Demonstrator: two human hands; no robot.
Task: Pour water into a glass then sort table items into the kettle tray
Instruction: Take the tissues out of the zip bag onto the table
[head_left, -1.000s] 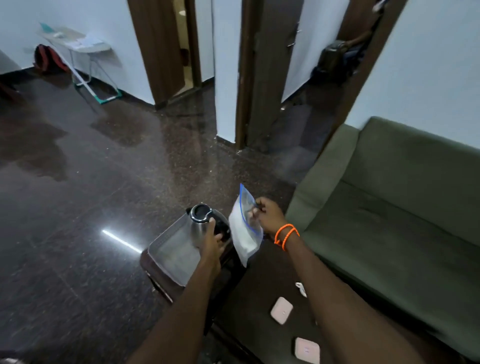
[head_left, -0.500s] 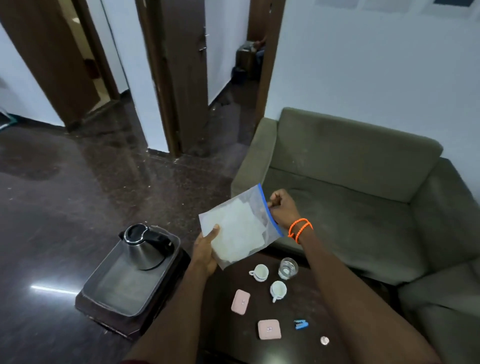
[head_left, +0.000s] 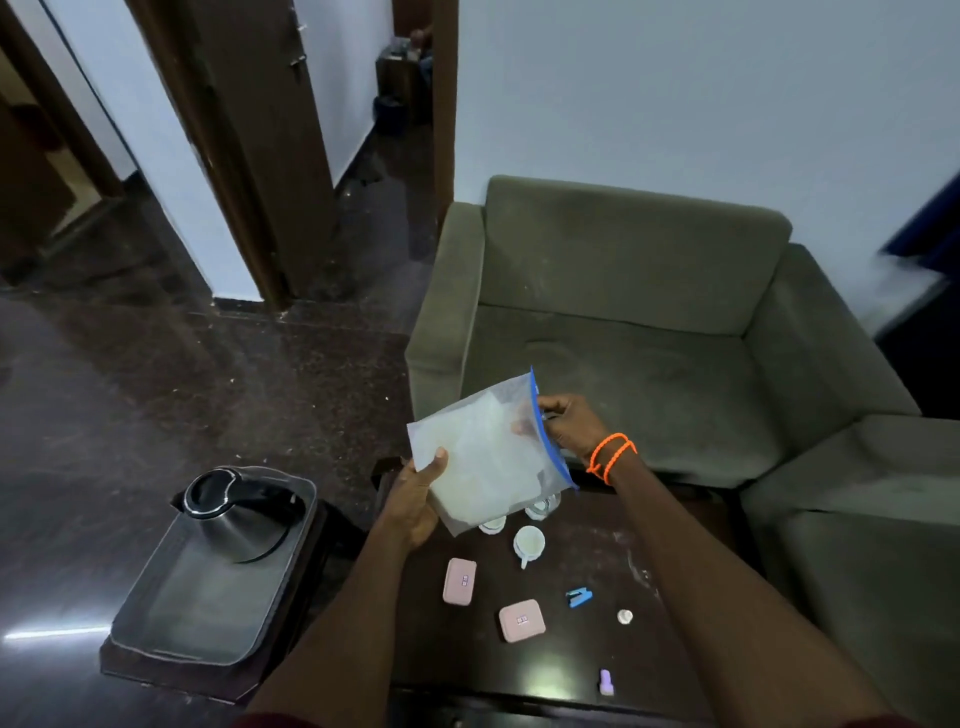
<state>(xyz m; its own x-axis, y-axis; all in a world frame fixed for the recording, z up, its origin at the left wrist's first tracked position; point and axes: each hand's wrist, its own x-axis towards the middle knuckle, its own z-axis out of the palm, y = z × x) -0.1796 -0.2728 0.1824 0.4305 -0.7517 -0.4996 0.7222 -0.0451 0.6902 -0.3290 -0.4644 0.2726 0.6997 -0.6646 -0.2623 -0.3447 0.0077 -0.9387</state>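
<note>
Both hands hold a clear zip bag (head_left: 483, 452) with a blue seal above the dark table (head_left: 587, 660). My left hand (head_left: 413, 501) grips its lower left corner; my right hand (head_left: 569, 423) pinches the blue seal edge. The bag hides most of a glass (head_left: 543, 506) and a white cup (head_left: 492, 526). Another white cup (head_left: 529, 543) stands just below it. Two pink cases (head_left: 460, 581) (head_left: 522, 621), a blue clip (head_left: 578, 597), a small white piece (head_left: 625, 617) and a purple item (head_left: 605, 682) lie on the table. To the left a steel kettle (head_left: 239, 512) stands in a grey tray (head_left: 208, 608).
A green sofa (head_left: 649, 332) stands behind the table, another green seat (head_left: 878, 519) at the right. The tray rests on a low dark stand (head_left: 171, 675) beside the table. Dark polished floor (head_left: 156, 374) and wooden door frames lie to the left and behind.
The view swung right from the kettle tray to the table. My left hand left the kettle and took the bag's lower corner; the bag now lies flatter between both hands.
</note>
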